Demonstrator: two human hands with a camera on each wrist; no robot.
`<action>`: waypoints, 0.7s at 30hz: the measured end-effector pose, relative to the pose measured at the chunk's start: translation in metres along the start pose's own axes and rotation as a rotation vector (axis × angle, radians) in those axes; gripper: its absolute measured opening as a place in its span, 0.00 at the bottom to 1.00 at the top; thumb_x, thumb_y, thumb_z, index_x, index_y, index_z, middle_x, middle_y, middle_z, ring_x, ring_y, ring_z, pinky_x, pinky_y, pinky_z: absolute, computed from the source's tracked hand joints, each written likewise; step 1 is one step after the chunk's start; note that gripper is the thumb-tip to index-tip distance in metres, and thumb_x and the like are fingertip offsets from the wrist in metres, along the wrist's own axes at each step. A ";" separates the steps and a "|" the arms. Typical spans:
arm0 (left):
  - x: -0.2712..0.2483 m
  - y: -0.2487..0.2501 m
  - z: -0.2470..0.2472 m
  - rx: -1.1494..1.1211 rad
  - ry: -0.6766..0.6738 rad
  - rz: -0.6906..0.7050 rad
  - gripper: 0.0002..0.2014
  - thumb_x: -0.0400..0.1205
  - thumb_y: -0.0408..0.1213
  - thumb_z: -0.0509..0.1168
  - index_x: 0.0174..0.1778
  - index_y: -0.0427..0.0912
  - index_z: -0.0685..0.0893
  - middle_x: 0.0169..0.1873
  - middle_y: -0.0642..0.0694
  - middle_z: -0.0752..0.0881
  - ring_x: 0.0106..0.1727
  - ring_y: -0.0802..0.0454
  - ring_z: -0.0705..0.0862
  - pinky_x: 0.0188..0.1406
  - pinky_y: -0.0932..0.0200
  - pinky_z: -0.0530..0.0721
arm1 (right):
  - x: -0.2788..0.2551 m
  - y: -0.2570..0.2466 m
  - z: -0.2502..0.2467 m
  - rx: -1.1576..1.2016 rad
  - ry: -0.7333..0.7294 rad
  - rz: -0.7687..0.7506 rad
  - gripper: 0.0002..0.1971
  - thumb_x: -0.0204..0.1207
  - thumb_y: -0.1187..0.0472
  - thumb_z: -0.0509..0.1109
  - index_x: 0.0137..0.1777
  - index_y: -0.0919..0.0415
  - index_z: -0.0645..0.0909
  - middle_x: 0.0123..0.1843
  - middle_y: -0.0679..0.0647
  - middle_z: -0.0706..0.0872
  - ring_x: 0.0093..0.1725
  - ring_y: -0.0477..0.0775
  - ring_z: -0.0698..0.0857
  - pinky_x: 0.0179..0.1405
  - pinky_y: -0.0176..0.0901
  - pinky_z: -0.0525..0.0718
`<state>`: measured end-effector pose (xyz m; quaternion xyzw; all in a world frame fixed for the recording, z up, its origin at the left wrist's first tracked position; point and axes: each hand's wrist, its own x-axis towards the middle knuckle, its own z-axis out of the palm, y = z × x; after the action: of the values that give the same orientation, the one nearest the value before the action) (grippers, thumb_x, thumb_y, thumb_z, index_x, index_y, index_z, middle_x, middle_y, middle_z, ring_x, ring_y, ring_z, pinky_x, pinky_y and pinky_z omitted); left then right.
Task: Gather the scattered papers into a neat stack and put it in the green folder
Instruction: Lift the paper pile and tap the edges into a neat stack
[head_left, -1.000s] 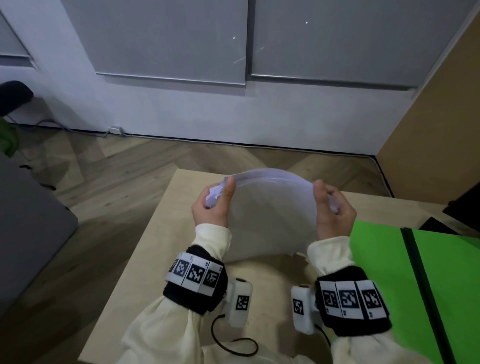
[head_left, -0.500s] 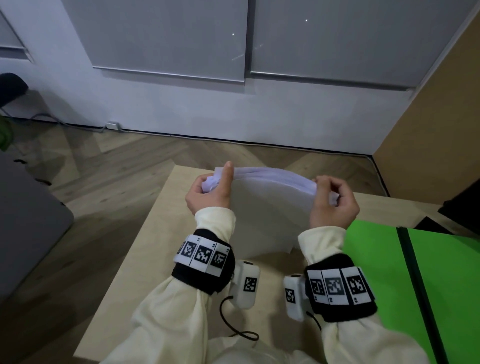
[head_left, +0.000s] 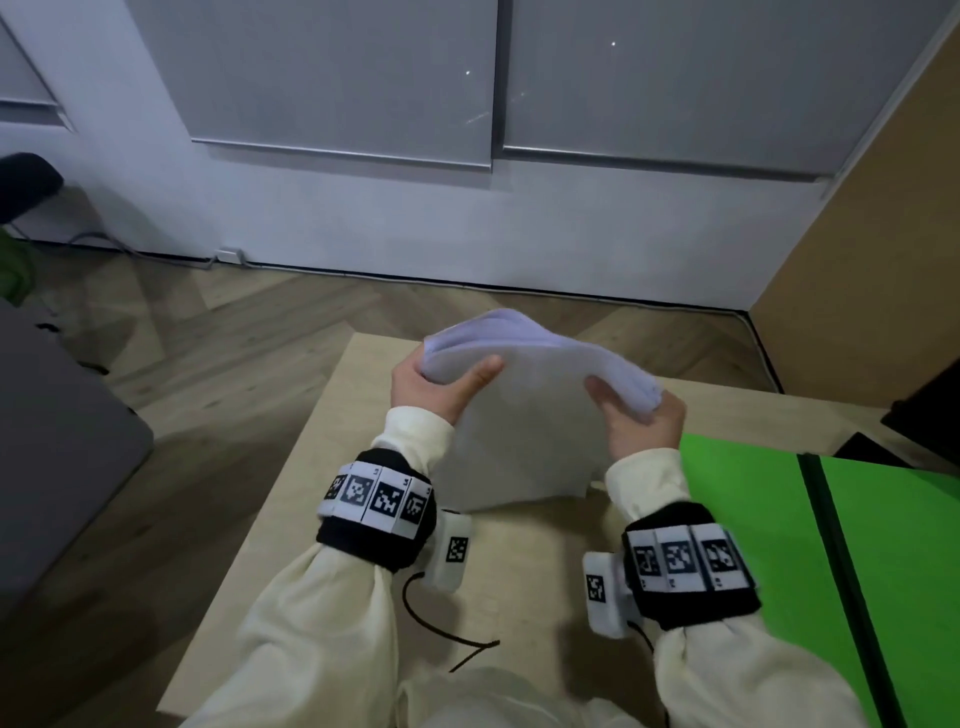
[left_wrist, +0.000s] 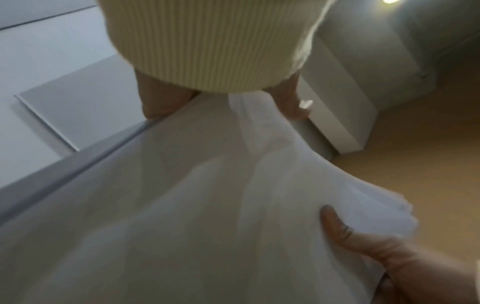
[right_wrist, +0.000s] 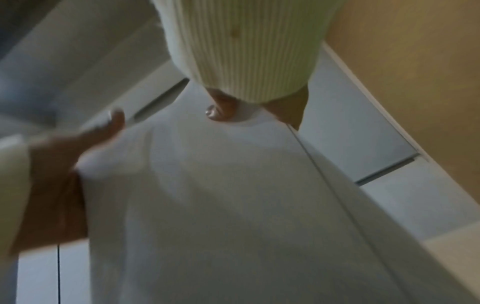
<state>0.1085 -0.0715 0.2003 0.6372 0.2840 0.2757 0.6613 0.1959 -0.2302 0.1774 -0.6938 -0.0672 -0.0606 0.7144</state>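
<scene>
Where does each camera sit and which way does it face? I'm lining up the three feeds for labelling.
Head: worn on the head, looks forward and down at the table and green folder; shows both sleeves, left hand and right hand gripping the paper stack.
Left wrist: looks along the left hand across the stack toward the right sleeve.
Right wrist: looks across the stack toward the left sleeve.
All three share the stack and both hands.
</scene>
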 end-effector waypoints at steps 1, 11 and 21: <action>-0.002 0.003 -0.002 -0.028 0.003 0.021 0.14 0.62 0.37 0.82 0.39 0.48 0.86 0.33 0.56 0.89 0.31 0.65 0.87 0.35 0.68 0.85 | 0.001 -0.009 -0.003 0.018 0.009 -0.029 0.10 0.65 0.76 0.77 0.34 0.64 0.81 0.26 0.41 0.82 0.19 0.24 0.76 0.25 0.20 0.75; 0.003 -0.025 -0.020 0.014 -0.095 0.103 0.31 0.58 0.48 0.78 0.56 0.37 0.86 0.42 0.56 0.90 0.38 0.75 0.86 0.40 0.80 0.80 | -0.002 -0.003 -0.030 0.013 -0.319 0.059 0.15 0.68 0.74 0.75 0.53 0.61 0.83 0.43 0.43 0.88 0.35 0.26 0.84 0.39 0.17 0.80; 0.002 -0.013 -0.008 -0.042 -0.133 0.166 0.27 0.58 0.44 0.78 0.54 0.41 0.85 0.40 0.58 0.90 0.41 0.70 0.87 0.42 0.77 0.82 | 0.001 -0.007 -0.019 -0.003 -0.185 -0.002 0.11 0.68 0.73 0.75 0.35 0.57 0.82 0.21 0.35 0.86 0.22 0.26 0.81 0.27 0.18 0.78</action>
<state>0.1041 -0.0651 0.1871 0.6614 0.1802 0.2925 0.6667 0.1957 -0.2491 0.1835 -0.6974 -0.1335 0.0032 0.7042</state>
